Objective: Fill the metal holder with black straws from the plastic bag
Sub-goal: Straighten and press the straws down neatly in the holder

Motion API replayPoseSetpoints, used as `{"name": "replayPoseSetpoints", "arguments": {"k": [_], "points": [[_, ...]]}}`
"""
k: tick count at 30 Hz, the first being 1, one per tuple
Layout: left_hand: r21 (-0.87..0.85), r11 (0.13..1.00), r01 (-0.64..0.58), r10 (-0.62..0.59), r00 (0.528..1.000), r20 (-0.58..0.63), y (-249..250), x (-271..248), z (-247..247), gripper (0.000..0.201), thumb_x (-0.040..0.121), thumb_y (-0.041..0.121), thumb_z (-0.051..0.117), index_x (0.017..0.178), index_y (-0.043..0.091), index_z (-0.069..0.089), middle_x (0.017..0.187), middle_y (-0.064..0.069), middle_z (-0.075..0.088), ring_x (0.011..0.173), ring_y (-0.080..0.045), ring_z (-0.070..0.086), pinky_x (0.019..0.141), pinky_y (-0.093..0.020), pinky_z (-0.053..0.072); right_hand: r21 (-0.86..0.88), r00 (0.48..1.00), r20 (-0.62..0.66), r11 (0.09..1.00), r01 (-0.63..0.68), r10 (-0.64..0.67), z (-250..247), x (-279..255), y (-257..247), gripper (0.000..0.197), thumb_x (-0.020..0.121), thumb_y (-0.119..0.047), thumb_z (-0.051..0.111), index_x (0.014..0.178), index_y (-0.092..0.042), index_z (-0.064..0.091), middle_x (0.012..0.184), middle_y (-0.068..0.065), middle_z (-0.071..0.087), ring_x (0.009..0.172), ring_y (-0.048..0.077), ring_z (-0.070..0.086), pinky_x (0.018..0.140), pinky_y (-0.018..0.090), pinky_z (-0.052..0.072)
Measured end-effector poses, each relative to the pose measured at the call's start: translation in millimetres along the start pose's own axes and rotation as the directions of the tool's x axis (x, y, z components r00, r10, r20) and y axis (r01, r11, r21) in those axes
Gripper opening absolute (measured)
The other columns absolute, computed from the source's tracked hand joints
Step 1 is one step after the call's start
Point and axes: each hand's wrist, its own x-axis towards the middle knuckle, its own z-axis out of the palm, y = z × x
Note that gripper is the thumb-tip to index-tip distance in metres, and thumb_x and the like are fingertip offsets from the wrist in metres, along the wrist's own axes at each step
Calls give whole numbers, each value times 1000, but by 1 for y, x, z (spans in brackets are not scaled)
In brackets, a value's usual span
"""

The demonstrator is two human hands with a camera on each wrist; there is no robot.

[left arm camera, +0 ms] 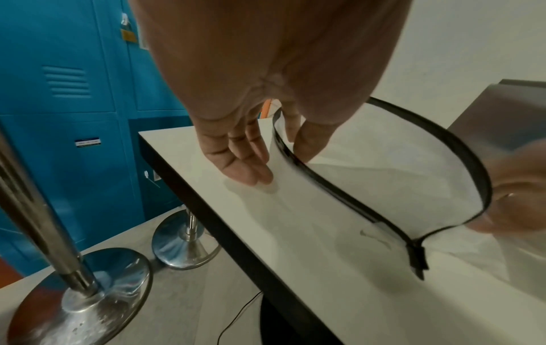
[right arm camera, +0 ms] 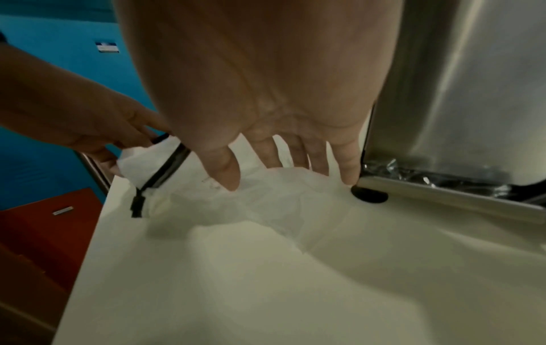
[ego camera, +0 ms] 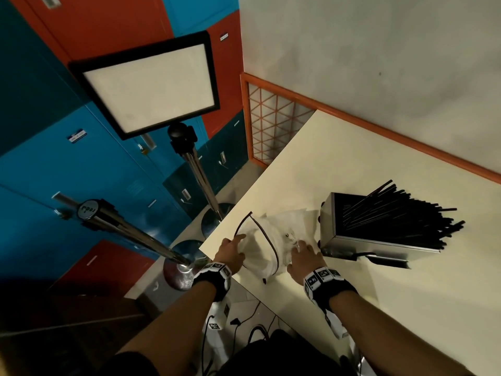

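Note:
The metal holder [ego camera: 363, 240] lies on the cream table [ego camera: 406, 308], packed with black straws [ego camera: 393, 221] that fan out to the right. Left of it lies the clear plastic bag [ego camera: 260, 253] with a black zip rim [left arm camera: 461, 144], its mouth gaping; no straws show inside. My left hand [ego camera: 233, 248] pinches the rim's left side, thumb inside and fingers [left arm camera: 245, 163] outside. My right hand [ego camera: 303, 251] presses the bag [right arm camera: 266, 198] flat with straight, spread fingers [right arm camera: 348, 168], right beside the holder's [right arm camera: 472, 93] black foot.
The table's left edge [left arm camera: 189, 186] runs just beside my left hand. Past it stand two chrome stanchion posts [ego camera: 130, 234] and a framed sign [ego camera: 151, 85] before blue and red lockers. Cables [ego camera: 244, 318] lie on the floor. An orange-trimmed wall [ego camera: 406, 139] borders the table's far side.

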Motion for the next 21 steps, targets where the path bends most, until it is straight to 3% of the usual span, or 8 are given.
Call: {"name": "replayPoseSetpoints", "arguments": {"k": [4,10,15,17,21], "points": [[2,999,-36,36,999,30,6,3,3,59,97,18,59,151,34,40,129,-12,49,120,-33,55,98,-37,46,21,996,-61,998,64,-62,-12,2,-10,49,95,-38,45,136,-11,45,151,12,28,133,33,34,107,50,34],[16,999,-41,40,999,22,11,1,3,52,98,20,57,147,33,46,134,-14,46,118,-33,57,103,-37,47,48,999,40,998,30,-32,-16,-1,-9,46,95,-37,47,133,-11,48,155,15,25,135,34,34,107,49,35],[13,1000,-21,23,986,-163,26,-9,-7,33,97,23,59,130,23,59,151,-13,31,140,-36,35,112,-42,39,144,996,-57,986,81,-74,-24,-17,-1,46,95,-33,46,136,-14,44,148,12,33,130,32,39,103,45,40],[6,995,-96,94,953,-287,41,-14,-15,28,94,19,63,122,18,63,147,-12,36,137,-36,35,111,-43,37,263,992,-88,959,105,-85,-30,-29,6,47,96,-32,46,139,-14,43,144,10,38,130,30,41,104,41,41],[2,922,-388,349,826,-443,85,-27,-26,28,90,6,66,117,15,65,129,-8,49,121,-30,49,102,-33,42,443,988,-118,885,143,-100,-47,-63,33,35,97,-30,51,128,-15,55,128,8,56,121,25,51,98,31,41]]}}
